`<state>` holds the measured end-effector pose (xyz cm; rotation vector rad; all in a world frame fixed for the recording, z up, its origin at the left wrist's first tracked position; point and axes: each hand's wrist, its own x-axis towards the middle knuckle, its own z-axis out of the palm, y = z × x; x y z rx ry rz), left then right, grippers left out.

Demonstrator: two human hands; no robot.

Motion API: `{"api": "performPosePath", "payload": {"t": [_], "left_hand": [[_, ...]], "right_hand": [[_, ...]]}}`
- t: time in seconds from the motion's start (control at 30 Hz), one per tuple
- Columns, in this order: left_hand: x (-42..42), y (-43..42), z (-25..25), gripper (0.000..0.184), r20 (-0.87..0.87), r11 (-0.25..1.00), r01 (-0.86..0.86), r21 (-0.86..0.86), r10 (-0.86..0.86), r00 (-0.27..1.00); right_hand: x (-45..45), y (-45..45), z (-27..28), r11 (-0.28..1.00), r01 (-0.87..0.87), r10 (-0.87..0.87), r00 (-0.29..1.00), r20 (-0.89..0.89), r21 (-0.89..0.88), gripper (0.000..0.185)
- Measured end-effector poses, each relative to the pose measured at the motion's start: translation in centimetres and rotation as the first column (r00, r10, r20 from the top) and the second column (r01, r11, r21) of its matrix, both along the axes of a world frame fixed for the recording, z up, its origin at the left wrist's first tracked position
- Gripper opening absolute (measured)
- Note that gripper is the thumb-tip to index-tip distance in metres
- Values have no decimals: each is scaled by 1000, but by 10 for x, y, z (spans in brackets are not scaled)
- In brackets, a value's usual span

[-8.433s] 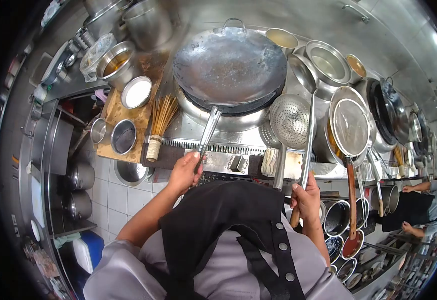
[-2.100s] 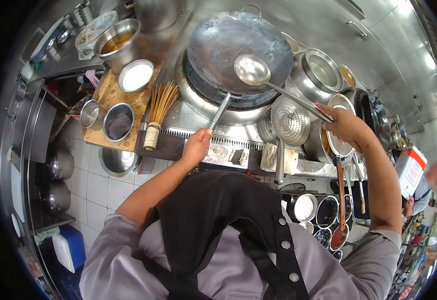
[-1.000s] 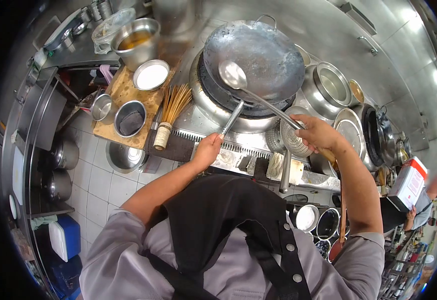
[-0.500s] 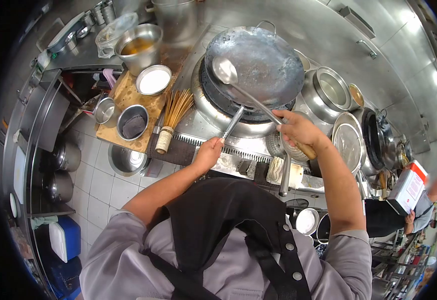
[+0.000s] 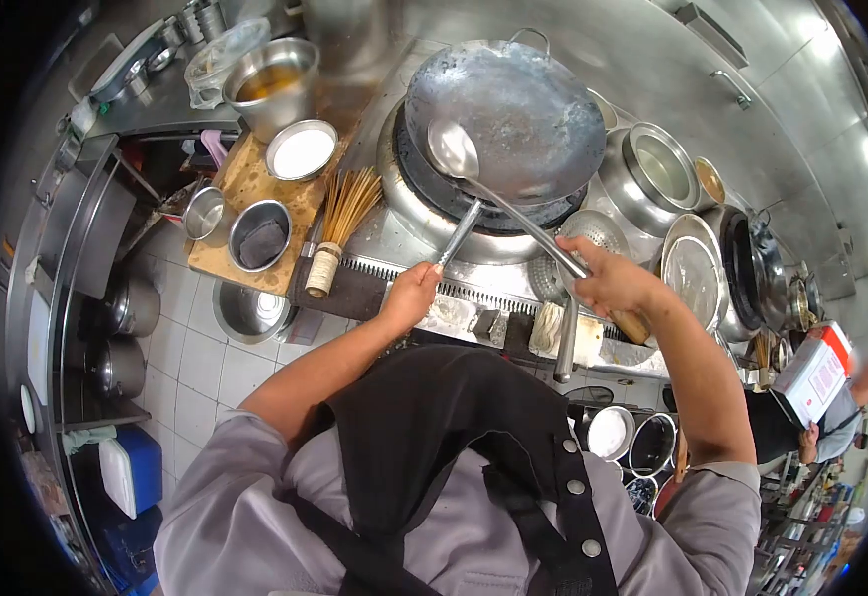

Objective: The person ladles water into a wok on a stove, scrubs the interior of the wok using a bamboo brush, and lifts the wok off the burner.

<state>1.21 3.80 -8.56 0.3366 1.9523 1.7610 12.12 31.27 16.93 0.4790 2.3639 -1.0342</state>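
Note:
A large dark wok (image 5: 513,109) is tilted above the burner ring (image 5: 399,214), its bare inside showing. My left hand (image 5: 414,296) is closed round the wok's metal handle, near the stove's front edge. With my right hand (image 5: 613,280) I grip the long shaft of a ladle (image 5: 453,149), its wooden end sticking out below my palm. The ladle's bowl lies over the wok's lower left inside, and I cannot tell whether it touches. Beneath my right hand is a perforated skimmer (image 5: 593,233), its handle pointing towards me.
Left of the stove, a bamboo brush (image 5: 339,223) stands beside a wooden board (image 5: 217,260) bearing metal bowls and a pot of orange liquid (image 5: 273,84). Metal pots (image 5: 662,169) and a round strainer (image 5: 692,273) are at right. Another person (image 5: 836,412) holds a box (image 5: 809,372) at far right.
My right hand has moved right and slightly down, drawing the ladle a little towards me. The wok's near edge appears slightly lower over the burner. The box has shifted slightly.

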Motion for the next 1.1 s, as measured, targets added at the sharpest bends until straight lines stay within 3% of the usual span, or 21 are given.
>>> {"api": "performPosePath", "payload": {"t": [0.13, 0.2, 0.3, 0.43, 0.57, 0.67, 0.8, 0.93, 1.0, 1.1], "left_hand": [[-1, 2, 8, 34, -27, 1000, -21, -20, 20, 999], [1, 0, 12, 34, 13, 1000, -15, 0, 15, 1000], [-1, 0, 9, 31, 0, 1000, -10, -19, 10, 1000], [-6, 1, -2, 29, -69, 999, -2, -51, -1, 998], [-3, 1, 6, 29, -27, 999, 2, -40, -3, 1000], [-5, 2, 1, 29, -11, 999, 3, -39, -3, 1000], [-4, 0, 0, 30, -52, 999, -16, -38, 14, 999], [-8, 0, -1, 32, -105, 998, -12, -58, 6, 995], [-6, 1, 6, 33, -119, 998, -7, -70, -1, 993], [-8, 2, 7, 34, 5, 1000, -2, -6, 2, 1000]], "right_hand": [[-3, 9, 23, 995, 40, -37, 999, 39, -90, 67], [3, -2, 24, 990, 125, -128, 991, -43, -67, 68], [2, -11, 10, 1000, -14, 15, 999, 35, -20, 70], [-12, 1, 19, 1000, 6, -6, 1000, -25, -11, 68], [-13, -15, 17, 998, -23, 25, 999, -28, 64, 67], [-16, -7, 21, 999, -16, 16, 1000, 1, -34, 68], [1, -14, 18, 996, -58, 58, 998, 5, 67, 66], [20, 9, 15, 992, 62, -62, 998, 2, -106, 67], [27, -5, 1, 998, -24, 25, 1000, -12, 65, 68], [38, 18, 16, 998, 59, -58, 996, -71, 6, 66]]}}
